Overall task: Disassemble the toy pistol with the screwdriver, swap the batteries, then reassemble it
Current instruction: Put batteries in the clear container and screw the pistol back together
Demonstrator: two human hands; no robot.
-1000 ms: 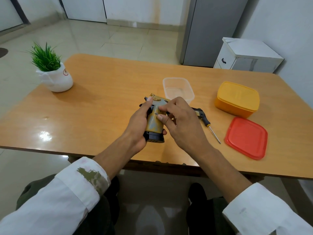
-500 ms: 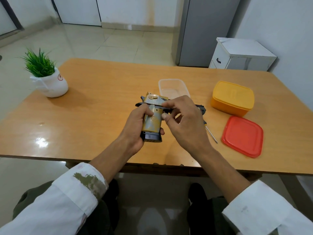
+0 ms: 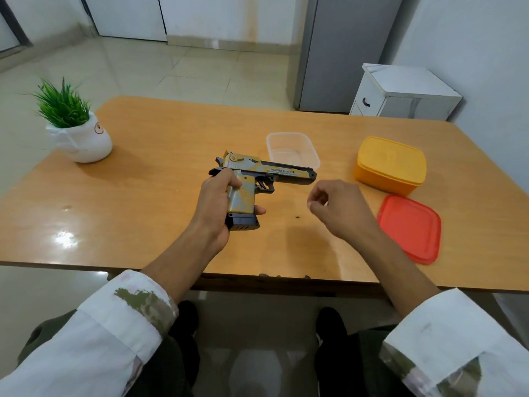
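while right fingers [image 3: 318, 208] curled, left fingers [image 3: 258, 210] round toy pistol [image 3: 274, 170]

Wooden table [image 3: 160, 156] bears potted plant [image 3: 83, 138], clear tub [image 3: 292, 149], yellow box [image 3: 390, 164], red lid [image 3: 409, 229].

Left hand [image 3: 213, 207]: fingers and thumb wrapped round the grip of the yellow-and-grey plastic toy pistol [image 3: 257, 167], wrist straight, forearm bare. Right hand [image 3: 340, 209]: clear of the pistol, just below its muzzle, fingers curled inward, thumb near forefinger. Whether anything small is pinched there cannot be determined. Rolled white left sleeve [image 3: 86, 348] shows an olive stain at the cuff. The rolled white right sleeve [image 3: 446, 339] is likewise turned back.
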